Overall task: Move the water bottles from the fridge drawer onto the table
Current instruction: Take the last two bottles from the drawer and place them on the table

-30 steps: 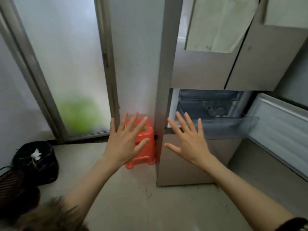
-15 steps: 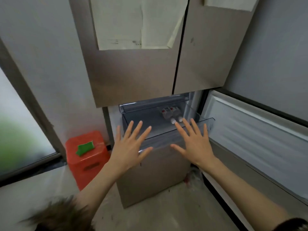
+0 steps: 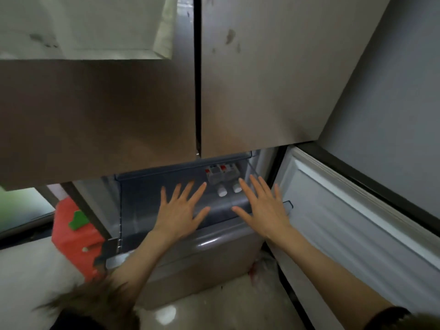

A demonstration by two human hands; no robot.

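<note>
Nearest the camera, both forearms are reaching forward over the floor [image 3: 214,313] toward the fridge. The left hand [image 3: 179,210] is hovering with palm down and fingers spread straight, gripping nothing, above the front edge of the pulled-out fridge drawer [image 3: 147,210]. The right hand [image 3: 264,208] is hovering likewise near the drawer's front right corner, fingers splayed and straight, holding nothing. The two hands are sitting apart, with a gap between the thumbs.

Beyond the fingertips, two water bottles [image 3: 221,179] are lying on their sides in the drawer's far right part, side by side and touching. Their long axes are running front to back; the white caps are pointing toward the drawer's front edge, and the red-marked labels are lying toward its rear wall. Neither hand is touching them.

A lower fridge door [image 3: 345,222] is standing open at the right. An orange stool [image 3: 73,236] is standing on the floor left of the drawer. Above, the closed upper fridge doors [image 3: 238,91] are filling the view.
</note>
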